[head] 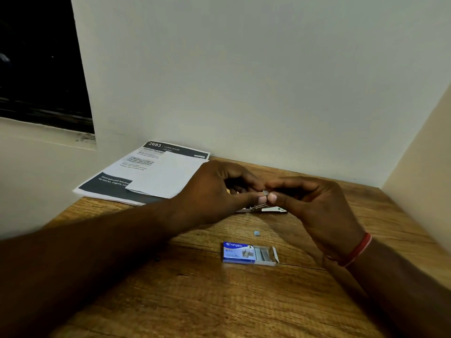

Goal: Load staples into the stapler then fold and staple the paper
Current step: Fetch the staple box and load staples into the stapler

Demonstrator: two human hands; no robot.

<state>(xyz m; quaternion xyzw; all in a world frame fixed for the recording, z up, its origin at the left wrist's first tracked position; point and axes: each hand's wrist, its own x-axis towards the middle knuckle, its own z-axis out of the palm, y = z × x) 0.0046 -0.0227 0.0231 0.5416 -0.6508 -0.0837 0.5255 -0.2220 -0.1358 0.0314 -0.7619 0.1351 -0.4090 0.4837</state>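
My left hand and my right hand meet above the middle of the wooden table. Between their thumbs and fingertips both pinch a small silvery strip of staples. Directly under the hands lies the stapler, mostly hidden, with only a pale body and metal part showing. A blue staple box lies open nearer to me, several staple strips showing in its tray. The printed paper lies at the back left, one corner folded over.
A tiny loose piece of staples lies between the box and the stapler. White walls close off the back and right of the table. A dark window sits at the upper left. A red thread band circles my right wrist.
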